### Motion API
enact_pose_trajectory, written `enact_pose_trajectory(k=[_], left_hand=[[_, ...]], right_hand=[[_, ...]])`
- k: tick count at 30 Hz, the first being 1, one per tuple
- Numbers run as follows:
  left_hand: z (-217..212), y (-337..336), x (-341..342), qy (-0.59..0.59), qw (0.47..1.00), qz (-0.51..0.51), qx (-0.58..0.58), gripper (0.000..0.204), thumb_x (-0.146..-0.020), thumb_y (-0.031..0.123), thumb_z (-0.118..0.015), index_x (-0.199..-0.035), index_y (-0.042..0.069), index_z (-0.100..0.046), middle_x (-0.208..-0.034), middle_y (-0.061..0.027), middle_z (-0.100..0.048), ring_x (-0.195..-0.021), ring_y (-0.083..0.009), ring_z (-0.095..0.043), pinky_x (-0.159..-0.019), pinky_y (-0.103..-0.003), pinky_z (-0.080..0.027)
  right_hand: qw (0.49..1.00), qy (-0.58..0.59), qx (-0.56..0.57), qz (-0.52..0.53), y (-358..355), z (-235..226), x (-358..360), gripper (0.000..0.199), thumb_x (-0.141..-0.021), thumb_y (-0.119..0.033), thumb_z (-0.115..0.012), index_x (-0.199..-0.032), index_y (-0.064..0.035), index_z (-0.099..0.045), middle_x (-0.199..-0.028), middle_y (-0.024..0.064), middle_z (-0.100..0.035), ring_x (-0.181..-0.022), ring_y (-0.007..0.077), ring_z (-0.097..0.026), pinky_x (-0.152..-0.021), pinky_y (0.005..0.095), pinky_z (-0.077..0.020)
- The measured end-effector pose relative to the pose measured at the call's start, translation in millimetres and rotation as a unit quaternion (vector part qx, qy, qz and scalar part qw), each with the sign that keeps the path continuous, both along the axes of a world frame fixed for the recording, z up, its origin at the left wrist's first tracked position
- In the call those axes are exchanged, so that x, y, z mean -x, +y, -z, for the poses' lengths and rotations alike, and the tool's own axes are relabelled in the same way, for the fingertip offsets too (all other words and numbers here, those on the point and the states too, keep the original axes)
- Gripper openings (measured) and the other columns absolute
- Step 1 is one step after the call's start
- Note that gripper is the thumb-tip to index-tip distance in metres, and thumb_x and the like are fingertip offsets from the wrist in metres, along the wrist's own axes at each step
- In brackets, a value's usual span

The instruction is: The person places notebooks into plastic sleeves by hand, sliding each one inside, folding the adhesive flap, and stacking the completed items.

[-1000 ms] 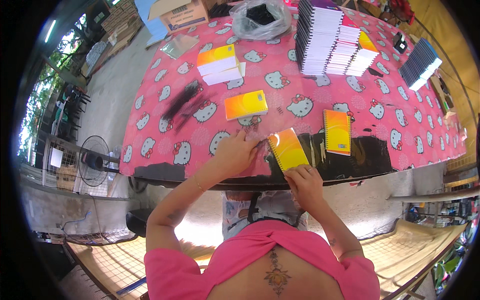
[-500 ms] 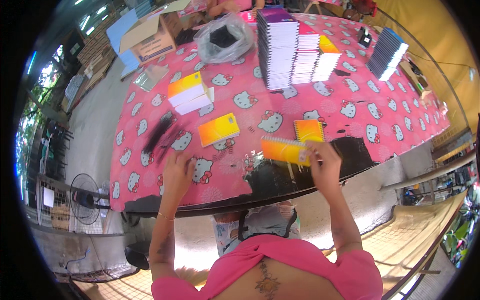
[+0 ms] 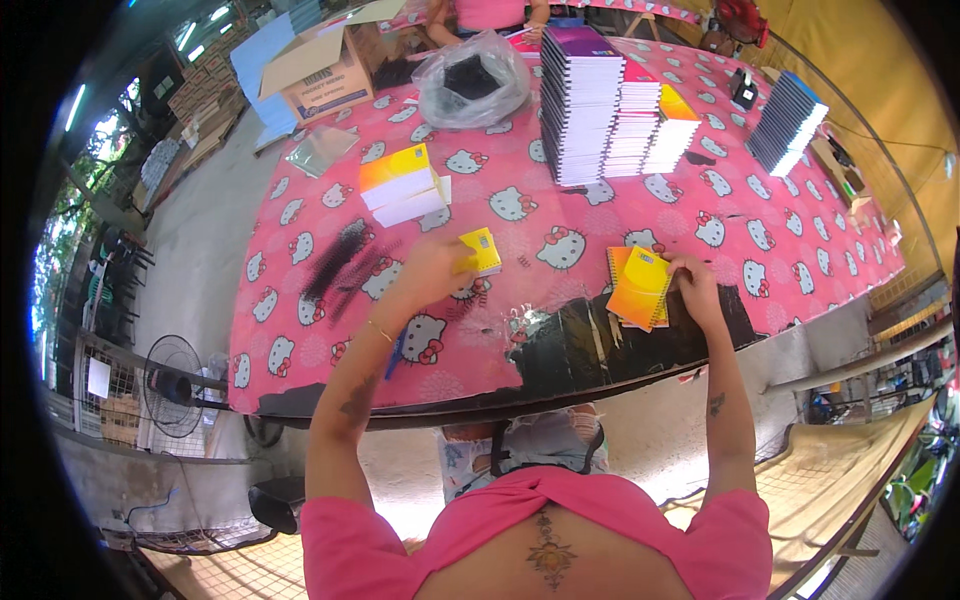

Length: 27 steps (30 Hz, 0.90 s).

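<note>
Left hand [image 3: 432, 272] is closed on a small yellow pad [image 3: 482, 249] lying on the pink cloth [image 3: 820, 250], just right of the black coils [image 3: 345, 262]. Right hand [image 3: 697, 290] pinches the edge of a yellow-orange notebook [image 3: 638, 287] with its spiral already in, resting near the table's front edge. Looks like early-to-middle going: one finished book in hand, one loose pad being picked up, plus a short unbound pile [image 3: 404, 183] further back. Tall bound stacks [image 3: 610, 110] sit well behind. The pad looks thin, bright yellow, coil-less as far as can be seen.

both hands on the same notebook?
No, the left hand grips a small yellow notebook, while the right hand holds a separate spiral notebook further right.
</note>
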<state>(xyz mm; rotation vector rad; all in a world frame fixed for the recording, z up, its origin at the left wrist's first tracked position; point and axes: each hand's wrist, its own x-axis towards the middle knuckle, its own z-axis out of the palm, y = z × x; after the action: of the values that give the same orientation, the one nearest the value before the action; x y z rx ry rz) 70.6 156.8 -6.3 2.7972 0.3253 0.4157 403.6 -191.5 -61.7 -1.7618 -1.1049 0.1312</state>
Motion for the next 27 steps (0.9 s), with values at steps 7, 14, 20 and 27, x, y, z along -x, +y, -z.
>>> enact_pose_trajectory(k=[7, 14, 20, 27], left_hand=[[23, -7, 16, 0.035, 0.993, 0.023, -0.113, 0.020, -0.084, 0.009, -0.066, -0.103, 0.002, -0.065, -0.099, -0.0156, -0.068, -0.094, -0.0343, -0.066, -0.083, -0.044, -0.052], [-44, -120, -15, -0.111, 0.983, 0.007, -0.144, 0.036, -0.076, 0.007, -0.065, -0.111, 0.002, -0.063, -0.107, -0.0128, -0.064, -0.101, -0.0306, -0.061, -0.092, -0.046, -0.047], [-8, -174, -14, -0.141, 0.982, 0.018, -0.121, 0.038, -0.076, 0.012, -0.069, -0.113, 0.006, -0.064, -0.113, -0.0084, -0.064, -0.113, -0.0257, -0.058, -0.104, -0.051, -0.037], [-39, -111, 12, -0.306, 0.925, -0.134, -0.181, 0.030, -0.088, 0.004, -0.060, -0.117, 0.006, -0.067, -0.116, -0.0107, -0.067, -0.111, -0.0263, -0.062, -0.111, -0.055, -0.034]], right_hand=[[0.999, -0.002, -0.034, 0.032, 28, -32, 30, 0.030, -0.086, 0.011, -0.053, -0.110, -0.0003, -0.068, -0.121, 0.0147, -0.067, -0.104, 0.0205, -0.067, -0.081, 0.0291, -0.0519], [0.989, 0.089, -0.107, -0.048, 50, -47, 160, 0.052, -0.085, -0.003, -0.073, -0.133, -0.0049, -0.055, -0.128, 0.0114, -0.061, -0.120, 0.0230, -0.058, -0.104, 0.0352, -0.0423], [0.939, 0.302, -0.121, -0.112, 49, 3, 184, 0.044, -0.083, 0.004, -0.074, -0.122, -0.0013, -0.056, -0.116, 0.0078, -0.060, -0.102, 0.0148, -0.061, -0.088, 0.0283, -0.0506], [0.966, 0.234, -0.055, -0.090, 50, -4, 179, 0.019, -0.087, -0.004, -0.073, -0.105, -0.0024, -0.068, -0.094, 0.0031, -0.068, -0.090, 0.0105, -0.061, -0.080, 0.0263, -0.0475]])
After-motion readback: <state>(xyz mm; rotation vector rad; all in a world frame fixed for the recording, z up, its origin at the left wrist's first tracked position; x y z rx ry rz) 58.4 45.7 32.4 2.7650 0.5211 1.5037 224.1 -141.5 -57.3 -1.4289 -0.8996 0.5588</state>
